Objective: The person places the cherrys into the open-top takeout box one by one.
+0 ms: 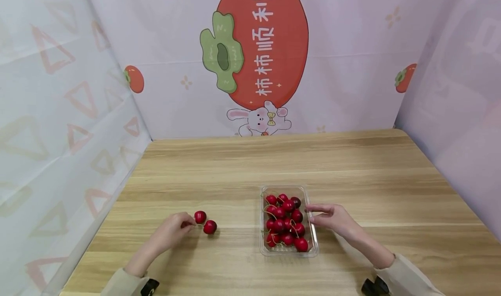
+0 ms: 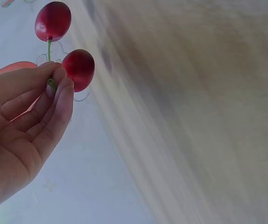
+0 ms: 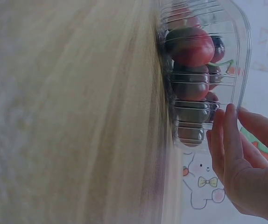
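Two red cherries [image 1: 205, 222] joined by green stems lie on the wooden table [image 1: 352, 165], left of centre. My left hand [image 1: 174, 230] pinches their stems [image 2: 50, 83] between thumb and fingertips; the left wrist view shows both cherries [image 2: 79, 69] just past the fingers. A clear plastic tray [image 1: 313, 249] filled with several red cherries [image 1: 285, 220] stands at the table's middle front. My right hand [image 1: 330, 217] rests against the tray's right wall [image 3: 239, 70], fingers nearly straight, holding nothing.
Cloth walls printed with a persimmon and a rabbit [image 1: 260, 121] close in the table at the back and both sides. Bare wood stretches behind the tray and to the right.
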Demonstrator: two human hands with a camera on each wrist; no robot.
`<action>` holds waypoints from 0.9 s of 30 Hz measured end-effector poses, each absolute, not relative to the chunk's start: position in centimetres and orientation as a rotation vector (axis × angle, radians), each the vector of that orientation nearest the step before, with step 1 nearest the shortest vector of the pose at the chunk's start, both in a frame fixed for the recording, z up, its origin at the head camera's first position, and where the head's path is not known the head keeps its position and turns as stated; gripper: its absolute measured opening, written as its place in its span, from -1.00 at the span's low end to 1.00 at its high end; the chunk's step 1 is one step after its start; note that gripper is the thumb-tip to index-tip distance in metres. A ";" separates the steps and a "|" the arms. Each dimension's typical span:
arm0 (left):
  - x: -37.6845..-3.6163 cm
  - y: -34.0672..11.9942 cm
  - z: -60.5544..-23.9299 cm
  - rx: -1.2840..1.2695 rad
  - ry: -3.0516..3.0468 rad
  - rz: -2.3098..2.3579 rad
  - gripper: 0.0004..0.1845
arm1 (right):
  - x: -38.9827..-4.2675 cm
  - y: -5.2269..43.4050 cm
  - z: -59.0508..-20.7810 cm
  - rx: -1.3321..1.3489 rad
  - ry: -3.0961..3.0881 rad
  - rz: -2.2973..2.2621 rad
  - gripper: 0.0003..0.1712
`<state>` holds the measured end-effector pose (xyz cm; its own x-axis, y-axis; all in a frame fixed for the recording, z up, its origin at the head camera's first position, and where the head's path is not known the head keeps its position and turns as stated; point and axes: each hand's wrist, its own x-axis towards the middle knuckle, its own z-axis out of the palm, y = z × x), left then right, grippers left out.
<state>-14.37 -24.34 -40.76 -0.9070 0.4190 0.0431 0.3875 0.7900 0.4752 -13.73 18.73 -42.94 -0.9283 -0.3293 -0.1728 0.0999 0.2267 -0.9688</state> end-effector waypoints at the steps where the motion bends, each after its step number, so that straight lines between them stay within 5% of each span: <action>1: -14.4 -24.2 -40.6 0.664 2.925 0.751 -0.96 | -13.7 18.7 -42.9 -0.210 2.164 -1.751 -0.41; 27: -14.0 -19.4 -37.8 0.958 2.989 0.852 -0.91 | -13.6 18.7 -42.8 -0.228 2.150 -1.765 -0.40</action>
<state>-13.95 -19.38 -37.78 -0.8207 0.5109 0.2557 0.5689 0.6903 0.4471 -13.65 18.65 -42.75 -0.9262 -0.3394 -0.1643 0.0952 0.2111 -0.9728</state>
